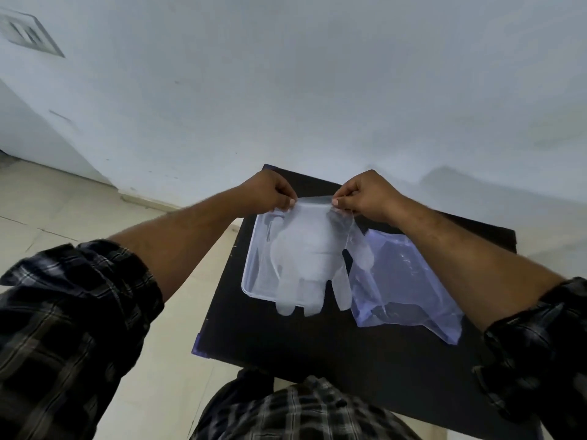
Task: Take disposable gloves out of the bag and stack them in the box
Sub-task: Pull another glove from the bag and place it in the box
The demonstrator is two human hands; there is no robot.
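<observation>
A thin, clear disposable glove (309,249) hangs spread out over the clear plastic box (254,265), fingers pointing toward me and past the box's near rim. My left hand (270,193) pinches the left corner of its cuff. The right corner of the cuff is pinched by my right hand (365,196). Both hands are at the far edge of the box. The clear plastic bag (409,281) lies flat to the right of the box, partly under my right forearm.
Box and bag rest on a small dark table (317,344) against a white wall (317,90). Beige tiled floor (79,217) lies to the left. My checked shirt fills the bottom of the view.
</observation>
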